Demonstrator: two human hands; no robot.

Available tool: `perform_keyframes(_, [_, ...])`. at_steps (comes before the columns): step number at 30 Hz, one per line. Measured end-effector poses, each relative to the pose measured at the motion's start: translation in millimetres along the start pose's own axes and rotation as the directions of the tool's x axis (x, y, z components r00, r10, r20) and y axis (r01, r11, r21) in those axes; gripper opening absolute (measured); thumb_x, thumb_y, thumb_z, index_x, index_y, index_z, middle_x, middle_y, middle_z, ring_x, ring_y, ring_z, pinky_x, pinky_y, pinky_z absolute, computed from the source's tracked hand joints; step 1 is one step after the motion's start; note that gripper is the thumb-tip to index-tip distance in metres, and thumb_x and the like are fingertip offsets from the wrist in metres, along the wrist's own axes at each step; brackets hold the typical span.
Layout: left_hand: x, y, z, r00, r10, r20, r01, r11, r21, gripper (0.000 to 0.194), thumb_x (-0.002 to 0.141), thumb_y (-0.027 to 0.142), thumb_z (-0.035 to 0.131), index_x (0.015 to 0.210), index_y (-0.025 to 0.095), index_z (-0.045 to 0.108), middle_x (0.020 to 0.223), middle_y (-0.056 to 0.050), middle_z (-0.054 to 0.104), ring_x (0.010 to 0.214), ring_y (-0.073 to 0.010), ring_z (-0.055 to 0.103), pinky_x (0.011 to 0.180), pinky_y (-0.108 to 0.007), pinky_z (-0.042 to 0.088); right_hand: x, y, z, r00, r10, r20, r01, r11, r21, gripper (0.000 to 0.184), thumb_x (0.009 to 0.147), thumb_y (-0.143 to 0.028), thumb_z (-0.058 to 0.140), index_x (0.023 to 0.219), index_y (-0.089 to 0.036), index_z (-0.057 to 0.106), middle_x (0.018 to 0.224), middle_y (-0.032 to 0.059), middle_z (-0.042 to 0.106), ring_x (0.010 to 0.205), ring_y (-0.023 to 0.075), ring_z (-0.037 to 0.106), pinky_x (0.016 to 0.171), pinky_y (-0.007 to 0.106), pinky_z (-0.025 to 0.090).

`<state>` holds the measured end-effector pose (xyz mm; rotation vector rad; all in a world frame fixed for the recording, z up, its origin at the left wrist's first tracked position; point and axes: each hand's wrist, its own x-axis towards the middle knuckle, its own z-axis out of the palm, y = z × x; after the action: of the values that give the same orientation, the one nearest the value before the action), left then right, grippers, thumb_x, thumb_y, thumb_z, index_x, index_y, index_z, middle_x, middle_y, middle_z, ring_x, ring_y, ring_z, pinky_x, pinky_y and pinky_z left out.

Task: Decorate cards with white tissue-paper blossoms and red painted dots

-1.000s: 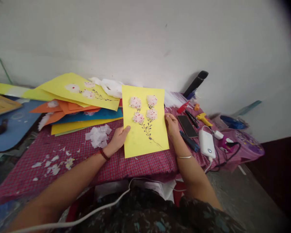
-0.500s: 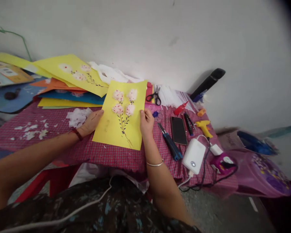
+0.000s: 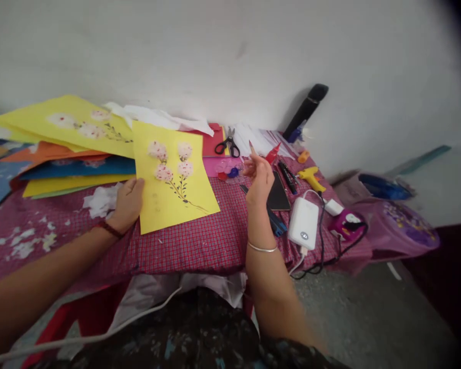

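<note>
My left hand (image 3: pixel 128 202) is closed on the left edge of a yellow paper sheet (image 3: pixel 200 189), held above the table and tilted. Pale pink fluffy flowers (image 3: pixel 164 172) sit on the sheet, over stems and small dark leaves. My right hand (image 3: pixel 259 177) is off the sheet, raised over the tools with its fingers apart and nothing visible in them. Beneath and beside it are a black phone (image 3: pixel 279 193), a utility knife (image 3: pixel 276 223) partly covered by the wrist, and a red pointed tube (image 3: pixel 273 152). Black-handled scissors (image 3: pixel 228 148) lie to its left.
Stacked coloured papers (image 3: pixel 77 169) and a second flowered yellow sheet (image 3: pixel 69 110) lie at left. White paper scraps (image 3: pixel 102 201) are near my left hand. At right are a white power bank (image 3: pixel 304 223) with cables, a yellow glue gun (image 3: pixel 311 178) and a pink stool (image 3: pixel 399 225).
My right hand has let go of the sheet's right edge and moved right, over the tools. The sheet, still in my left hand, has tilted. The camera view has shifted right.
</note>
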<state>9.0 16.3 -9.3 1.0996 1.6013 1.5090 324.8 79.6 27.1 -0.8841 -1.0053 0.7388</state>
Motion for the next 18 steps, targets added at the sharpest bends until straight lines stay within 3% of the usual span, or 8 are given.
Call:
perform_keyframes(4, [2,1,-2.6,0.996,-0.037,0.081,0.034,0.999,0.039,0.028,0.080,0.043,0.065,0.091,0.018,0.065,0.079,-0.004,0.070,0.068,-0.0201,0.065,0.059,-0.029,0.052,6,7,-10,0.995,-0.034,-0.095,0.027,0.997,-0.070,0.024,0.094,-0.039,0.043,0.096,-0.023,0.061,0.074,0.0007,0.062,0.054,0.0118,0.052,0.055,0.028,0.044])
perform_keyframes(9, [7,1,-8.6,0.979,-0.106,0.174,0.111,0.994,-0.018,0.029,0.080,0.045,0.065,0.095,0.020,0.064,0.087,-0.006,0.073,0.071,-0.0240,0.069,0.062,-0.035,0.058,-3,12,0,0.999,0.039,0.005,-0.038,0.982,-0.186,0.009,0.084,-0.031,0.057,0.087,-0.023,0.061,0.057,-0.0051,0.053,0.050,0.0119,0.048,0.051,0.026,0.040])
perform_keyframes(14, [11,4,-15.5,0.969,-0.161,0.186,0.181,0.978,-0.098,0.026,0.081,0.042,0.064,0.095,0.021,0.063,0.083,-0.004,0.074,0.071,-0.0241,0.071,0.060,-0.034,0.058,-7,-4,2,0.973,0.147,0.178,-0.135,0.988,-0.075,0.028,0.076,-0.045,0.072,0.089,-0.022,0.063,0.072,-0.0023,0.070,0.052,0.0104,0.059,0.054,0.026,0.049])
perform_keyframes(18, [14,1,-19.4,0.934,-0.144,0.328,0.194,0.973,-0.125,0.037,0.076,0.049,0.069,0.096,0.019,0.064,0.081,-0.007,0.074,0.069,-0.0252,0.070,0.057,-0.034,0.056,4,-10,6,0.993,0.099,0.059,-0.099,0.995,-0.005,0.040,0.077,-0.060,0.070,0.082,-0.021,0.066,0.063,-0.0025,0.067,0.046,0.0090,0.055,0.047,0.024,0.045])
